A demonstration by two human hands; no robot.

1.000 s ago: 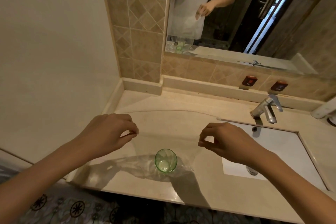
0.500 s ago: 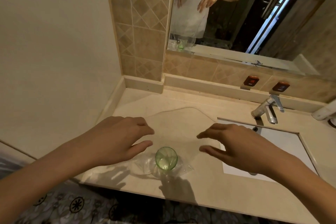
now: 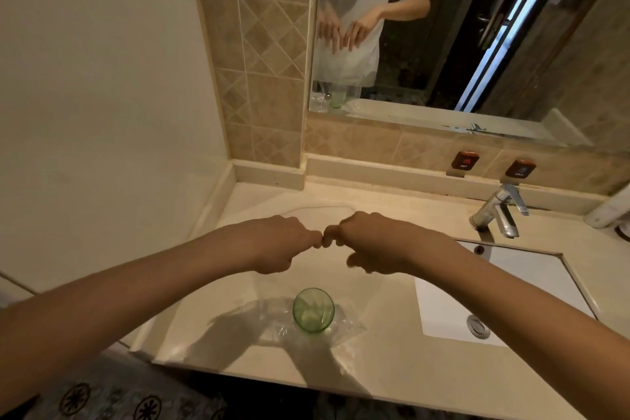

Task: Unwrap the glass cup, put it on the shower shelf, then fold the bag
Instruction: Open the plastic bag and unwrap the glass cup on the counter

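A green glass cup (image 3: 313, 314) stands upright near the front edge of the beige countertop (image 3: 381, 365), inside a clear plastic bag (image 3: 346, 327) that is crumpled around its base. The bag's thin upper edge arcs just beyond my hands. My left hand (image 3: 276, 242) and my right hand (image 3: 370, 242) hover above and behind the cup, fingers curled, fingertips meeting in the middle. They appear to pinch the clear film of the bag between them. Neither hand touches the cup.
A white rectangular sink (image 3: 511, 290) with a chrome faucet (image 3: 497, 210) lies to the right. A mirror (image 3: 477, 27) and tiled backsplash stand behind, a plain wall on the left. A white object (image 3: 610, 211) sits at the far right edge.
My hands were apart with fingers spread beside the cup half a second ago. They have risen, moved away from me and come together with curled fingers. The cup has stayed in place.
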